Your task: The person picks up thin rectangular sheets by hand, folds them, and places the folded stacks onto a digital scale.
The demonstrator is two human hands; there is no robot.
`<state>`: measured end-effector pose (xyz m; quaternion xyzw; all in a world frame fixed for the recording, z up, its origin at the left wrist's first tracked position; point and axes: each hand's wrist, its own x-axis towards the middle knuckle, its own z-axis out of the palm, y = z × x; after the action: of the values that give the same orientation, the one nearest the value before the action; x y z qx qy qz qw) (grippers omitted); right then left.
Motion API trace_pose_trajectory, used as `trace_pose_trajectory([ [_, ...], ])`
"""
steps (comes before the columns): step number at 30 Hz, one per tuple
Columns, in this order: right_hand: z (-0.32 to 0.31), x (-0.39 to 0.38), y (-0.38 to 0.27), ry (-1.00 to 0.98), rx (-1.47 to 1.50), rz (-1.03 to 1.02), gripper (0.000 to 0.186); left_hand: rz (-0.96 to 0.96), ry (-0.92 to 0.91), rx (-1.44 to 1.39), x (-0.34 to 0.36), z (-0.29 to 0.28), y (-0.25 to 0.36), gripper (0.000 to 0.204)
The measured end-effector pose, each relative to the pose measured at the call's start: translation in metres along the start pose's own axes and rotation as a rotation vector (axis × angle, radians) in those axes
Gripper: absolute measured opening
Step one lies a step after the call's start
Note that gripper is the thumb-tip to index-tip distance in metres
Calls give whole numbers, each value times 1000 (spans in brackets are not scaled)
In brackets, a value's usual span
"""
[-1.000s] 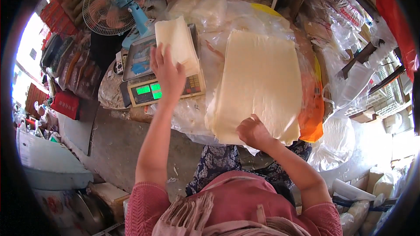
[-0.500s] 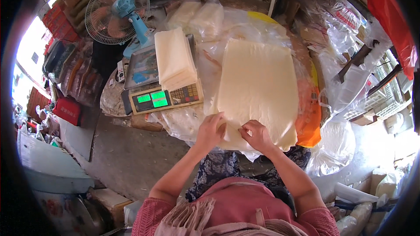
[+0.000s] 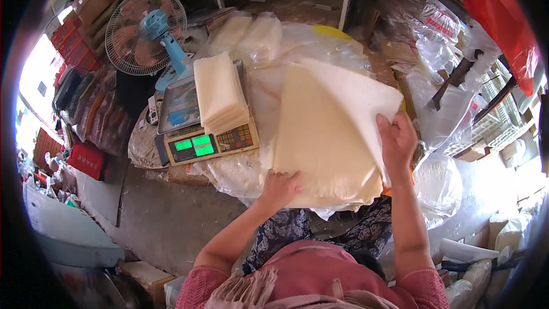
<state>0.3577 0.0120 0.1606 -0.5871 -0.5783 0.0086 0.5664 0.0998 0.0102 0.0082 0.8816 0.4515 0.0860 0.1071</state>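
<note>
A stack of thin, cream-coloured sheets (image 3: 317,154) lies in front of me, its surface slightly wrinkled. My right hand (image 3: 398,143) pinches the right edge of the top sheet (image 3: 366,91), which is lifted and curves over from the far side. Its paler face shows, and it partly covers the stack beneath. At the stack's near left corner rests my left hand (image 3: 279,190), fingers bent and thumb apart, touching the edge. To the left, a folded bundle of similar sheets (image 3: 220,91) sits on a digital scale (image 3: 214,146) with lit green displays.
A blue desk fan (image 3: 154,28) stands at the far left of the table. Clear plastic wrapping (image 3: 229,174) covers the tabletop, with bagged sheets (image 3: 260,37) at the back. Plastic-wrapped goods (image 3: 440,91) crowd the right side. A red bag (image 3: 87,160) lies on the left.
My right hand has moved right and away from me, raising the top sheet's edge. My left hand has shifted slightly nearer to me. The view has tilted a little.
</note>
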Motion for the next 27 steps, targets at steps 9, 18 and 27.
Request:
trace_pose_trajectory([
  [9,12,-53,-6,-608,-59,-679,15,-141,513,-571,41,-12,26,87],
  [18,-11,-122,40,-714,-446,-371,53,325,495,-433,44,-17,-40,19],
  [27,-95,-26,34,-269,-546,-344,28,248,673,-626,56,-69,-45,10],
])
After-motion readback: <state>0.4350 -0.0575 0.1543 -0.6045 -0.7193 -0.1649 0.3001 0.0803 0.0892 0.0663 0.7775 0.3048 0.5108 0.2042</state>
